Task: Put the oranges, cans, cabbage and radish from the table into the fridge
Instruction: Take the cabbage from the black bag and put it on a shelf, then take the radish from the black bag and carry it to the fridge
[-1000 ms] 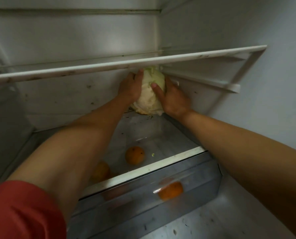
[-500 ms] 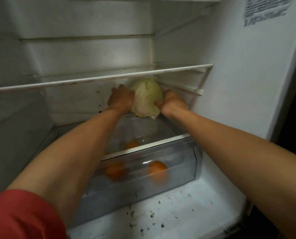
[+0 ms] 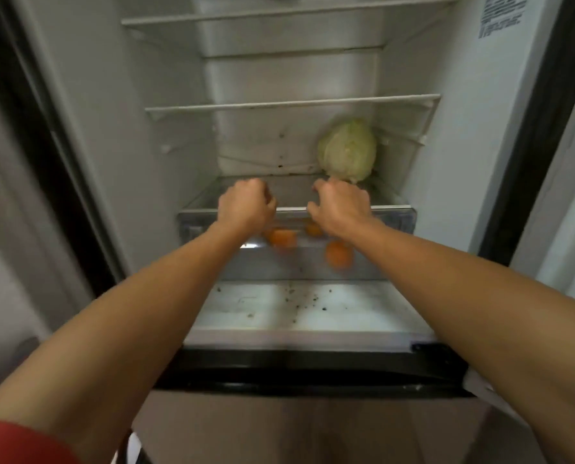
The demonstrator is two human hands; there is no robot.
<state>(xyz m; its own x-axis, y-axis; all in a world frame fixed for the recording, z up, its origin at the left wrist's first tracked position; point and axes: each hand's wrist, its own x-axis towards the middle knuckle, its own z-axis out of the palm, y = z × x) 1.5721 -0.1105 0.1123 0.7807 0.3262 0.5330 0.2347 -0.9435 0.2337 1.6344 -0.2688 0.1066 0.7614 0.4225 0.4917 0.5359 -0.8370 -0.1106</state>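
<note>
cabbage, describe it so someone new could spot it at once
Look into the open white fridge, at the lowest glass shelf above the clear plastic drawer. At the shelf's back right corner sits a round pale green cabbage, far bigger than the small oranges in the drawer.

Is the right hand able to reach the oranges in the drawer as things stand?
Probably not: the right hand is over the shelf edge, while the oranges lie behind the clear drawer front beneath it, drawer seemingly pushed in.
</note>
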